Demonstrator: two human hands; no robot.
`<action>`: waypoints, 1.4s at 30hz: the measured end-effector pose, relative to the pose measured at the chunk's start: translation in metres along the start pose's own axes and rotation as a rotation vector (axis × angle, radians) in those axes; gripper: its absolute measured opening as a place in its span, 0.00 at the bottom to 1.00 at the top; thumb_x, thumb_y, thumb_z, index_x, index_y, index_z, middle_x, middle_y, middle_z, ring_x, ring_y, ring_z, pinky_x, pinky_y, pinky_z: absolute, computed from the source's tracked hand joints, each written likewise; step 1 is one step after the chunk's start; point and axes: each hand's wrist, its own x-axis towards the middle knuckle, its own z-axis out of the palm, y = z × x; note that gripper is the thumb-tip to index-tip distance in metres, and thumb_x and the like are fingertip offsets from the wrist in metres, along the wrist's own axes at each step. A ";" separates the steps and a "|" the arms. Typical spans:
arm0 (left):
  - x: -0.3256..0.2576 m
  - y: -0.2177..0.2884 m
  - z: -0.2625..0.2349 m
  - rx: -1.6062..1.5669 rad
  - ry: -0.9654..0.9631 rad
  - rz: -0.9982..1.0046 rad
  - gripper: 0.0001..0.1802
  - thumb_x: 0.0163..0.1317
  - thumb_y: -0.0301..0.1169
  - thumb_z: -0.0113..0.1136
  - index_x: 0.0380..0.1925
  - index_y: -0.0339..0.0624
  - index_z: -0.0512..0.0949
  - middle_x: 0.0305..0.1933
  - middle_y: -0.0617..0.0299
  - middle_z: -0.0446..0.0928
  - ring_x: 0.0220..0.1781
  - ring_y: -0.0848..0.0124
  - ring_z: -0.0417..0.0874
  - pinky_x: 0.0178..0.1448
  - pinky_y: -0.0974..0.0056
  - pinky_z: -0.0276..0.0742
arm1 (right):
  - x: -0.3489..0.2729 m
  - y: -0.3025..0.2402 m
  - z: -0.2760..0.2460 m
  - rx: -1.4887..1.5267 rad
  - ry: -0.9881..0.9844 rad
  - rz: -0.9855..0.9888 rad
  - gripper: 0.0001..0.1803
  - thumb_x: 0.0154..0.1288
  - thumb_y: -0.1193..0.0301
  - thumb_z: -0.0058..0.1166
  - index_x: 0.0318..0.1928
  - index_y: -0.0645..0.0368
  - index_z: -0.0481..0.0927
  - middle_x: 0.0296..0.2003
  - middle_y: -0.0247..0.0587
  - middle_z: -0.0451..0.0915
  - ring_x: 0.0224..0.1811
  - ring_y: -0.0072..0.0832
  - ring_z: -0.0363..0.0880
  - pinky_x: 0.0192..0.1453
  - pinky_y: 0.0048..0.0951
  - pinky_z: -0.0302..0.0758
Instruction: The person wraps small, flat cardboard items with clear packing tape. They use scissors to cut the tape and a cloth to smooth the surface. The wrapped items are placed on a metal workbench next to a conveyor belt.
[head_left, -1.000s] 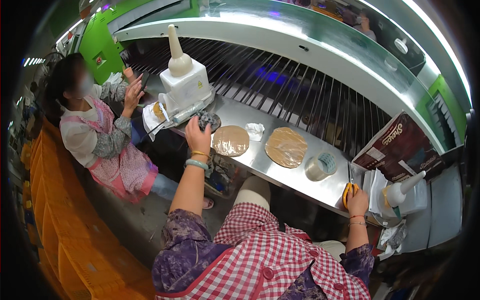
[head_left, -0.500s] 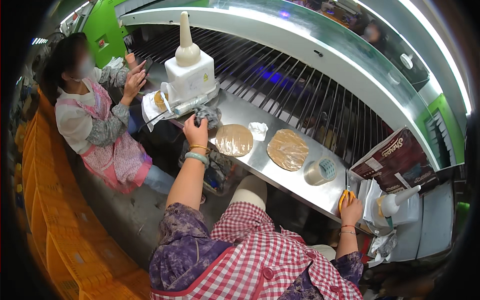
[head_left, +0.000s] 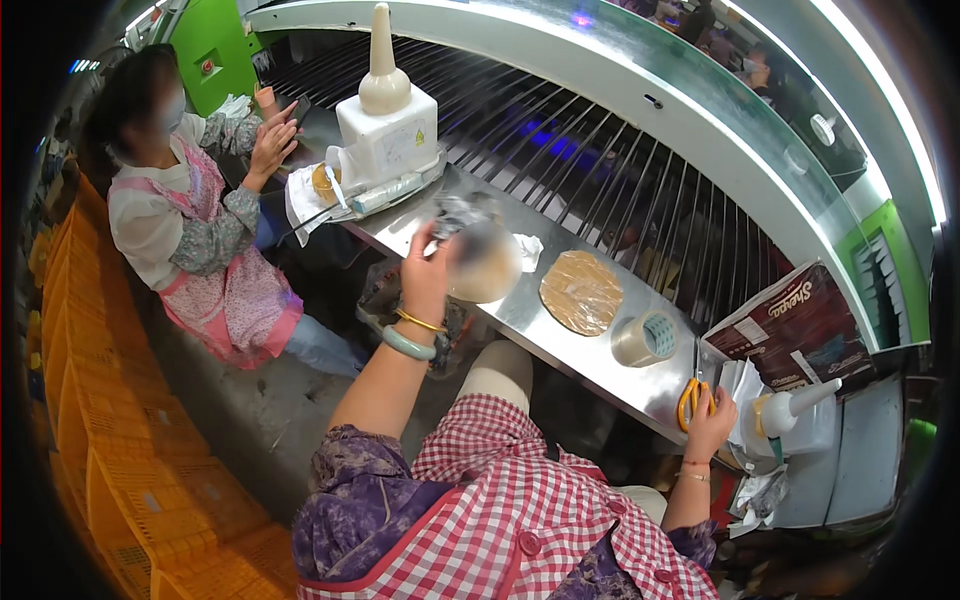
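Note:
My left hand (head_left: 424,272) is closed on a dark, blurred wad (head_left: 480,243), over the left of two round brown discs (head_left: 492,285); its kind is smeared by motion. A crumpled grey rag-like bundle (head_left: 461,212) lies just beyond my fingers; whether it joins the dark wad I cannot tell. Farther right is the other brown disc (head_left: 580,292), with a glossy clear film on top. My right hand (head_left: 711,420) grips the orange handles of the scissors (head_left: 690,402) at the right end of the steel ledge, blades pointing away from me.
A wide clear tape roll (head_left: 644,339) and crumpled white paper (head_left: 530,250) lie on the ledge (head_left: 400,226). White nozzle bottles stand left (head_left: 388,125) and right (head_left: 800,410). Dark rods (head_left: 600,180) run behind. Orange crates (head_left: 130,430) and a co-worker (head_left: 215,240) are at left.
My left hand has moved right with the dark wad, from beside the left disc to over it. My right hand stays on the scissors, nearly still.

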 end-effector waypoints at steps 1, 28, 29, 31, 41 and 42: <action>-0.019 0.020 0.021 0.018 -0.078 -0.046 0.22 0.57 0.29 0.61 0.51 0.33 0.71 0.46 0.57 0.75 0.49 0.70 0.74 0.55 0.67 0.70 | -0.002 -0.020 -0.010 0.164 0.013 0.044 0.17 0.63 0.64 0.54 0.46 0.64 0.76 0.37 0.44 0.76 0.42 0.35 0.75 0.46 0.33 0.72; 0.025 -0.074 -0.055 1.536 -0.122 0.468 0.33 0.59 0.54 0.51 0.59 0.47 0.69 0.64 0.45 0.63 0.69 0.45 0.54 0.70 0.41 0.45 | -0.074 -0.122 0.036 1.401 -1.110 0.595 0.34 0.59 0.73 0.53 0.65 0.62 0.56 0.52 0.44 0.72 0.56 0.30 0.70 0.61 0.29 0.64; 0.030 -0.076 -0.054 1.584 -0.071 0.429 0.33 0.59 0.54 0.51 0.59 0.46 0.69 0.65 0.45 0.62 0.69 0.45 0.54 0.70 0.41 0.44 | -0.075 -0.121 0.035 1.396 -1.113 0.603 0.34 0.59 0.73 0.53 0.66 0.62 0.56 0.52 0.44 0.72 0.56 0.30 0.70 0.61 0.29 0.64; 0.034 -0.068 -0.046 1.649 0.020 0.371 0.33 0.59 0.54 0.51 0.59 0.46 0.68 0.65 0.44 0.61 0.70 0.44 0.53 0.70 0.40 0.43 | -0.076 -0.121 0.035 1.390 -1.119 0.615 0.34 0.59 0.73 0.52 0.66 0.62 0.56 0.52 0.44 0.72 0.56 0.30 0.70 0.61 0.29 0.64; 0.085 -0.074 -0.032 1.640 -0.440 0.332 0.32 0.61 0.54 0.47 0.63 0.53 0.65 0.69 0.54 0.58 0.72 0.50 0.50 0.71 0.40 0.42 | -0.073 -0.122 0.037 1.364 -1.181 0.569 0.34 0.60 0.72 0.51 0.66 0.61 0.55 0.56 0.45 0.70 0.59 0.31 0.68 0.63 0.30 0.63; 0.086 -0.073 -0.029 1.673 -0.443 0.244 0.33 0.62 0.55 0.43 0.64 0.54 0.62 0.71 0.55 0.54 0.74 0.50 0.47 0.72 0.41 0.40 | -0.073 -0.123 0.038 1.358 -1.191 0.565 0.34 0.60 0.73 0.51 0.66 0.61 0.55 0.56 0.46 0.70 0.59 0.31 0.68 0.63 0.30 0.63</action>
